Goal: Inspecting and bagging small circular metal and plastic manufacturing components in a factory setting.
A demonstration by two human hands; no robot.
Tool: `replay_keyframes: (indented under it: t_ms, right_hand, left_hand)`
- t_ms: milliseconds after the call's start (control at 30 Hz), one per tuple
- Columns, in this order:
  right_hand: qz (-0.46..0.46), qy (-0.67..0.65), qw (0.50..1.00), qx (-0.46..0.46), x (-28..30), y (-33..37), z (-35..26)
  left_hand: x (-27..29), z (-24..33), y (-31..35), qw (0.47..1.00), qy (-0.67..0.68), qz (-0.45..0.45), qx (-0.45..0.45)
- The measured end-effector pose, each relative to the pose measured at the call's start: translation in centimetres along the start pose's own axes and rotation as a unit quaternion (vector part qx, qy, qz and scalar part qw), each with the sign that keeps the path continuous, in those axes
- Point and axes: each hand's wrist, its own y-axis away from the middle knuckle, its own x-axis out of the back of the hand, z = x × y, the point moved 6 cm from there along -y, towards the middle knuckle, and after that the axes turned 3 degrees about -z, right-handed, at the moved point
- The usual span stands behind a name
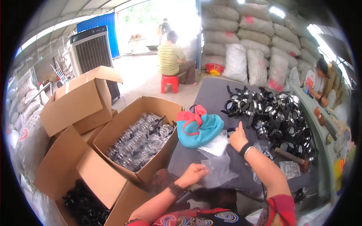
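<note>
My left hand (194,174) is closed, its fingertips pinching a clear plastic bag (218,172) over the table's near edge. My right hand (238,140) is at the left side of a pile of round black-and-silver pieces (268,109) with black tabs. Its index finger stretches out, the other fingers are partly curled, and I make out nothing held in them. Just left of it lies a small black piece (230,130). A teal and coral cloth bundle (200,128) rests on white plastic bags (217,145) between my hands and the table's far left side.
Left of the grey table (215,90) stands an open carton (102,140) of bagged metal pieces. Nearer is a carton (56,165) of black parts. A wooden-handled tool (288,155) lies by the pile. Two people (169,56) (318,81) sit farther off, near stacked sacks (256,35).
</note>
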Motion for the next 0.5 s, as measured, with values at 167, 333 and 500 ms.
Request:
replay_keyframes:
  t_ms: [167,333,500]
  right_hand:
    - [0.095,-0.2,0.971,-0.092,-3.8,-1.9,2.1]
    - [0.091,-0.281,0.951,-0.095,-3.7,-1.5,4.3]
    - [0.048,-0.241,0.964,-0.098,-3.8,-1.4,3.4]
  left_hand:
    - [0.3,1.6,0.4,0.997,-0.031,0.068,0.0]
    - [0.5,4.3,0.1,0.989,0.066,0.131,0.004]
    - [-0.4,4.9,-0.7,0.979,0.149,0.135,-0.011]
